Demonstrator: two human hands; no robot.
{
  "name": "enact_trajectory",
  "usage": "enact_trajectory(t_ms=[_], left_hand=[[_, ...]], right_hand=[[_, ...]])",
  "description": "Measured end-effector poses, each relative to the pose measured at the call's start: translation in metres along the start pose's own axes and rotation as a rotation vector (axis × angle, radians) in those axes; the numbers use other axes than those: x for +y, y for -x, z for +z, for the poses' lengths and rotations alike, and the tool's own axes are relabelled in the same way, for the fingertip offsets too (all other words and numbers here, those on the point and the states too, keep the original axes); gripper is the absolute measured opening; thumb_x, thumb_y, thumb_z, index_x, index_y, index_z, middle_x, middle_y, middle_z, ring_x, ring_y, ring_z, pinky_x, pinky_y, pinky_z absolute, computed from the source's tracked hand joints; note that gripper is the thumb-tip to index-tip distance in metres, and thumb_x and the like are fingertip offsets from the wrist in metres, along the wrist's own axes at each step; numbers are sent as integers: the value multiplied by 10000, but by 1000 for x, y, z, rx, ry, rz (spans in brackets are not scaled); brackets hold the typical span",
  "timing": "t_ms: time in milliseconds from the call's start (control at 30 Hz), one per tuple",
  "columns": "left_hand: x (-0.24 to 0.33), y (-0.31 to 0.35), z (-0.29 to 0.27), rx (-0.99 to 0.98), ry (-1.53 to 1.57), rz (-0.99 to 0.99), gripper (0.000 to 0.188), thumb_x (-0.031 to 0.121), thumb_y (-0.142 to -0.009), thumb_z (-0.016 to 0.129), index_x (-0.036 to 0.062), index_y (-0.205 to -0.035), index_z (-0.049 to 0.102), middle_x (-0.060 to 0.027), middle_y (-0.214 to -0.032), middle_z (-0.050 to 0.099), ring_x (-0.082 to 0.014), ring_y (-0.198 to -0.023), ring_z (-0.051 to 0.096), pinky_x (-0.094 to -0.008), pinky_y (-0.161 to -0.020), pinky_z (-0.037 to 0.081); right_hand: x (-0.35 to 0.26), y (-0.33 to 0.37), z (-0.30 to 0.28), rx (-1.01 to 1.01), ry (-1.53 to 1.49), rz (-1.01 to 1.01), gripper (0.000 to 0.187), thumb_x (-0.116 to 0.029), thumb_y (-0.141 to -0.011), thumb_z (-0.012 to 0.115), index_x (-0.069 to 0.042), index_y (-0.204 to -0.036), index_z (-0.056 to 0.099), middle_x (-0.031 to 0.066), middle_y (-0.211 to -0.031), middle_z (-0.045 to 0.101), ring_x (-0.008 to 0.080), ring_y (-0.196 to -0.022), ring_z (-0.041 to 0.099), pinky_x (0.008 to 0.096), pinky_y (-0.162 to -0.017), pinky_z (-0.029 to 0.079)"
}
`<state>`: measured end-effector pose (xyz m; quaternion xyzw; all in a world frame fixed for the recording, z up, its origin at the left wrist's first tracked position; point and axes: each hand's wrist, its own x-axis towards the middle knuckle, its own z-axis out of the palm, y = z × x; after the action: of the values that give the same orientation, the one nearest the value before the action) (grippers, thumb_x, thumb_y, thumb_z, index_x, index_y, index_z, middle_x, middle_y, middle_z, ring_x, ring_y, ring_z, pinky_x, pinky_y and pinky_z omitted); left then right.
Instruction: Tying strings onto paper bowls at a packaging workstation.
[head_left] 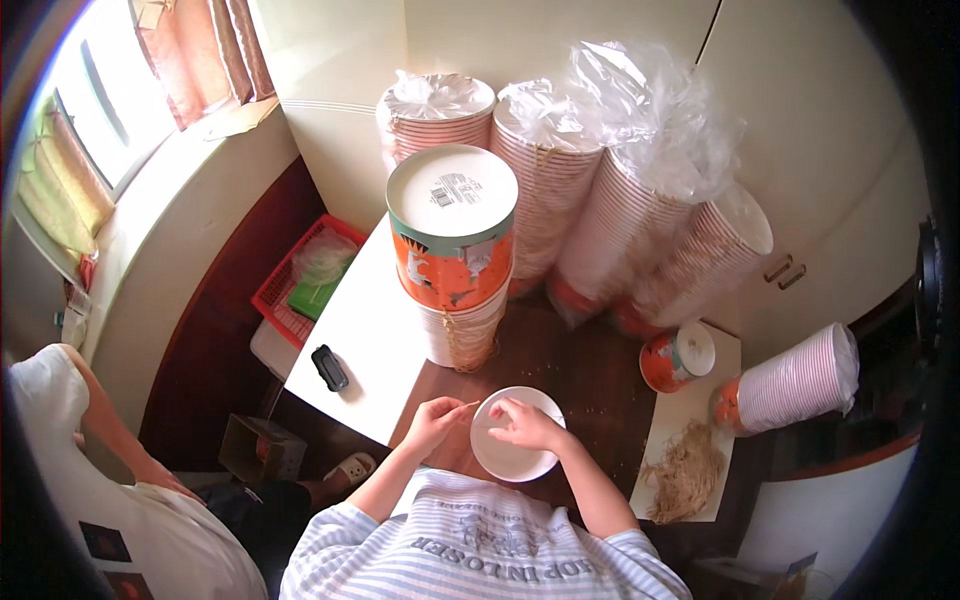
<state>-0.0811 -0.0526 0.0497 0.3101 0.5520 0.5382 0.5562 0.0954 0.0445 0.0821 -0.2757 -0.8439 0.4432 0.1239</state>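
A white paper bowl [512, 455] lies bottom-up on the dark wooden table, close to my chest. My left hand [436, 418] pinches a thin pale strand at the bowl's left rim. My right hand [527, 424] rests on top of the bowl with its fingers curled on the same strand. Just beyond stands a tall stack of upturned orange-and-green printed paper bowls [455, 245], tied with string.
Several plastic-wrapped bowl stacks [600, 210] lean at the back. One orange bowl [678, 357] and a short stack [795, 380] lie at right beside a pile of straw-like string [685, 472]. A black object [329, 367] sits on the white tabletop. Another person [110, 490] sits at left.
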Motion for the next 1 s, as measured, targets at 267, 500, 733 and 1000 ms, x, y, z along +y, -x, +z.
enact_trajectory(t_ms=[267, 500, 733, 1000], left_hand=[[7, -7, 6, -71, -296, 101, 163, 121, -816, 557, -22, -884, 594, -73, -750, 615, -113, -708, 577, -238, -659, 467], [2, -6, 7, -117, -401, 129, 167, 115, -793, 574, -4, -908, 599, -91, -747, 613, -127, -689, 580, -251, -644, 467], [0, -6, 7, -191, -453, 146, 162, 45, -805, 539, -25, -946, 575, -42, -781, 589, -79, -743, 532, -226, -662, 455], [0, -8, 12, -60, -524, 79, 179, 101, -762, 563, -2, -902, 606, -119, -743, 618, -141, -673, 590, -277, -638, 473]], right_hand=[[-28, -13, -16, -90, -169, -133, 145, 0, -740, 489, -21, -882, 465, 109, -837, 525, 224, -735, 560, 324, -647, 453], [-23, -26, -15, -82, -192, -158, 122, 24, -736, 482, -15, -847, 451, 103, -803, 503, 208, -722, 544, 308, -648, 444], [-19, -31, -10, -84, -324, -98, 115, 33, -732, 473, -17, -832, 450, 78, -761, 509, 159, -695, 527, 285, -630, 439], [-23, -32, -13, -149, -393, -81, 122, 26, -734, 462, -45, -833, 458, 17, -717, 498, 90, -613, 497, 231, -559, 418]])
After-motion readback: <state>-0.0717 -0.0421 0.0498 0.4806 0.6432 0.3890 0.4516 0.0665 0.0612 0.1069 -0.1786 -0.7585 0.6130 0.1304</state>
